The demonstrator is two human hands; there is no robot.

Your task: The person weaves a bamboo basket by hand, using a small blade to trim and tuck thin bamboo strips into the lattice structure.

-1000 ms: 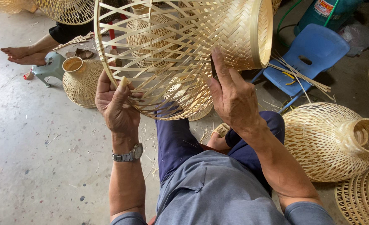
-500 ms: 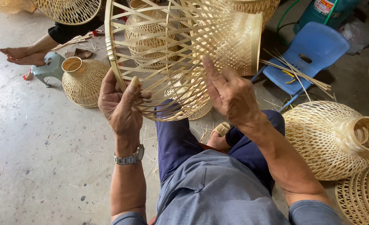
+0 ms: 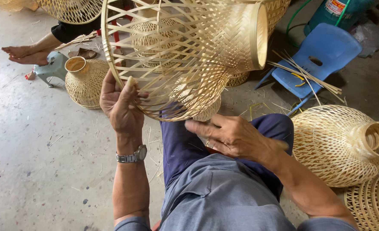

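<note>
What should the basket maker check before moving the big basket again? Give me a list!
1. Left hand gripping the basket rim: ok, fingers curl round the hoop.
2. Right hand on the basket: not ok, it lies open below it, apart from the weave.
3. Basket off the floor: ok, held up over the lap.
4. Loose strips out of the way: ok, they lie on the blue chair.
5. Finished basket at the right clear of the elbow: cannot tell, it lies close.
6. Other person's feet clear: ok, they are far left.
</note>
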